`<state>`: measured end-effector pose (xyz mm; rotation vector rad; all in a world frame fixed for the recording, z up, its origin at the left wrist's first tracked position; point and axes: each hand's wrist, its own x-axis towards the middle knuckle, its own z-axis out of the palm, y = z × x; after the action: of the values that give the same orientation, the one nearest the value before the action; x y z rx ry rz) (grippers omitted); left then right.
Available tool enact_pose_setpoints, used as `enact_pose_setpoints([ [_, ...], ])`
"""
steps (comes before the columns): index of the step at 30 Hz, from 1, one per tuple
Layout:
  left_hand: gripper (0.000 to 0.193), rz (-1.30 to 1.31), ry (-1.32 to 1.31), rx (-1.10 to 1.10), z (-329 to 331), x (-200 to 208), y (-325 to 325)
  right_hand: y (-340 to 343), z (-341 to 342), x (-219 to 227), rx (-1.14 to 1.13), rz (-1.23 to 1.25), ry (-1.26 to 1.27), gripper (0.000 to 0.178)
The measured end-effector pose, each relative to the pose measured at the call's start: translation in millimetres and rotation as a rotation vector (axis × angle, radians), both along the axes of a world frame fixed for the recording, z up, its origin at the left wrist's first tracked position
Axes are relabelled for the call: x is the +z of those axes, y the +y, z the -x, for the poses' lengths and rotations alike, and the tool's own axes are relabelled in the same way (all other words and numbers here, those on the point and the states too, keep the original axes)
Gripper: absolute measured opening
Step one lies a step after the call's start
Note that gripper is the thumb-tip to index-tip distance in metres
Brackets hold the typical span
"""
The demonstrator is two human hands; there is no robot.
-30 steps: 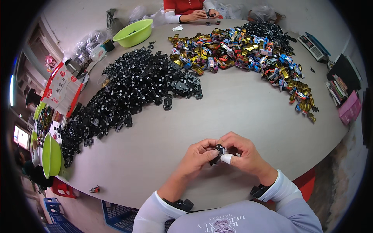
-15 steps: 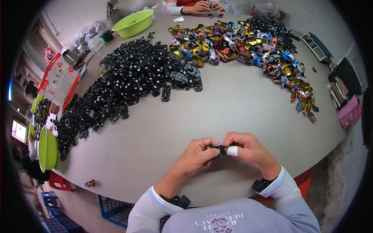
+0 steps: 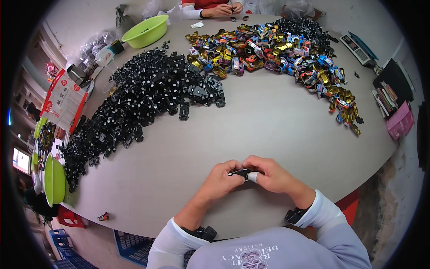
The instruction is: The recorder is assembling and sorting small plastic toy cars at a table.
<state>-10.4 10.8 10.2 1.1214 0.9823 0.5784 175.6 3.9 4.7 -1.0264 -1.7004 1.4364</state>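
Near the table's front edge, my left hand [image 3: 222, 178] and my right hand [image 3: 272, 175] meet around a small black toy car chassis [image 3: 242, 173]. Both hands pinch it between thumb and fingers, one at each end. A white wrap [image 3: 253, 176] covers my right thumb. Fingers hide much of the chassis, so its details do not show. Beyond my hands to the left lies a long heap of black toy car chassis [image 3: 148, 96]. Farther off to the right spreads a heap of gold and multicoloured toy car bodies [image 3: 255, 49].
A green basin [image 3: 145, 32] stands at the back left, another green basin [image 3: 54, 179] at the left edge. One small toy car [image 3: 103, 216] lies near the front left edge. A scale [image 3: 357, 49] sits at the right. Across the table, another person's hands [image 3: 228, 9] hold a small part.
My hands have shifted slightly left with the chassis, and the right fingers now sit closer over it. The whole view has moved a little.
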Motion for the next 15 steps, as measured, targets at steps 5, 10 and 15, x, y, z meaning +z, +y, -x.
enact_pose_setpoints([
  [5, 0.026, 0.067, -0.240, 0.211, 0.0, -1.4, 0.9, 0.8, -6.9, 5.4, 0.009, 0.244, 0.080, 0.012],
  [10, 0.022, 0.113, -0.396, 0.271, 2.5, -3.7, 3.2, -2.3, -4.5, 14.3, 0.037, 0.263, 0.037, 0.002],
  [15, 0.018, 0.183, -0.409, 0.134, -3.6, 1.0, -2.0, 6.6, -20.9, 22.7, -0.138, 0.253, 0.073, 0.003],
])
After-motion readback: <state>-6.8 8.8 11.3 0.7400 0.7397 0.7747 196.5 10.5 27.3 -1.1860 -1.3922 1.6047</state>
